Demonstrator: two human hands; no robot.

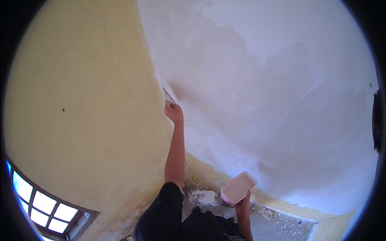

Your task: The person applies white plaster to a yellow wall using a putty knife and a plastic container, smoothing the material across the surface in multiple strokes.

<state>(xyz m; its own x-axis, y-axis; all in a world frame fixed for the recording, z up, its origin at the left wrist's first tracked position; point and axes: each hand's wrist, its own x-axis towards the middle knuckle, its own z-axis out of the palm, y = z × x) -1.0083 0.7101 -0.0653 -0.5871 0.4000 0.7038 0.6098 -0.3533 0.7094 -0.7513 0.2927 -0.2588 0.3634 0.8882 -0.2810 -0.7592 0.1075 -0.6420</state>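
My left arm reaches up to the corner between a yellow wall (pixel 88 80) and a white, patchily plastered wall (pixel 257 88). Closed fingers of my left hand (pixel 174 113) grip a flat plastering blade (pixel 168 96), seen nearly edge-on against the white wall by the corner. Its handle is hidden in the hand. Low down on the right, my right hand (pixel 243 205) is closed on the near side of a pale pink rectangular tub (pixel 239 188). Smooth, pale plaster appears to fill the tub. Damp-looking darker patches spread over the white wall.
A brown-framed window (pixel 44 202) with several panes is at the lower left. White splashes mark the grey floor (pixel 287 225), where a whitish flat piece (pixel 204 197) and a crumpled lump (pixel 267 213) lie. Something dark (pixel 377 120) sits at the right rim.
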